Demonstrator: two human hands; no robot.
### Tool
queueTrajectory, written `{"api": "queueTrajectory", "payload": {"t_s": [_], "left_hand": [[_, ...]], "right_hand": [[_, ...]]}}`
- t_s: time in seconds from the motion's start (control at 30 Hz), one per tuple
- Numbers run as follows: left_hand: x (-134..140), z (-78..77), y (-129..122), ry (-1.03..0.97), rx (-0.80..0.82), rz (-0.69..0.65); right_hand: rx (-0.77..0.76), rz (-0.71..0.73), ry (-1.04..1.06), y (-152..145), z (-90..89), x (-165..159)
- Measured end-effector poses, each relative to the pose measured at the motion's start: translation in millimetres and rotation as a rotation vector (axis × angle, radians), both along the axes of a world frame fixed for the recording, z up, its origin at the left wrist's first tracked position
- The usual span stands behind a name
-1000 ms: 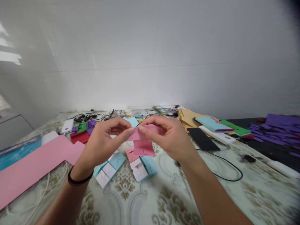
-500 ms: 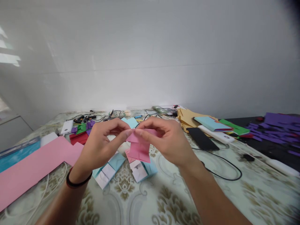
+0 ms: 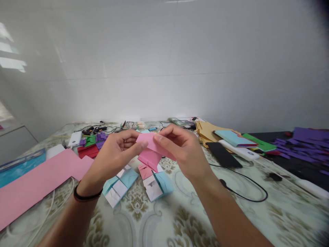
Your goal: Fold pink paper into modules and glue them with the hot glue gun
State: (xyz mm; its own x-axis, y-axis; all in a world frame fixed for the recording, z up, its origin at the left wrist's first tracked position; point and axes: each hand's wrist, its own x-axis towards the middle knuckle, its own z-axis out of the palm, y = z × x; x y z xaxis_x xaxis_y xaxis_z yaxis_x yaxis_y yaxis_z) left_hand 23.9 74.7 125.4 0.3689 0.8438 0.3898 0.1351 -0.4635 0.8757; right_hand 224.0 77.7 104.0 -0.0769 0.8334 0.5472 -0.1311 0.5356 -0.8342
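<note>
Between both hands, above the table, is a folded piece of pink paper (image 3: 150,159) with a crease across it and a flap hanging down. My left hand (image 3: 115,152) pinches its left edge between thumb and fingers. On the opposite side, my right hand (image 3: 181,149) grips the paper with the thumb on its near face. Below lie two folded paper pieces: a light blue and white one (image 3: 119,188) at the left, and a pink, white and blue one (image 3: 155,187) under the held paper. The fingertips behind the pink paper are partly hidden.
Large pink sheets (image 3: 38,185) lie at the left, near red folded paper (image 3: 88,151). At the right are a black phone (image 3: 223,155), a white power strip (image 3: 239,150), yellow paper (image 3: 213,130), purple strips (image 3: 305,142) and a black cable (image 3: 253,199).
The pink paper has turned and tilted in my hands, showing more of its upper face. My hands have moved slightly apart, both still gripping it.
</note>
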Motion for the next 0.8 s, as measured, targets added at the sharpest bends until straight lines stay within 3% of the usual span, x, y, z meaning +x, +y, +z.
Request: {"api": "queueTrajectory", "payload": {"t_s": [0.13,0.3,0.5,0.8], "left_hand": [[-1.9,-4.0,3.1,0.062,0.002,0.021],[-3.0,-1.2,0.4,0.218,0.026,0.007],[-3.6,-0.9,-1.3,0.07,-0.093,-0.026],[-0.6,-3.3,-1.6,-0.048,-0.06,-0.135]], "right_hand": [[-0.034,0.008,-0.113,-1.7,1.6,2.1],[-0.035,0.165,-0.303,-3.4,4.0,10.5],[-0.072,0.192,-0.267,-2.1,-0.5,11.5],[0.041,0.153,-0.258,-4.1,5.2,11.7]]}}
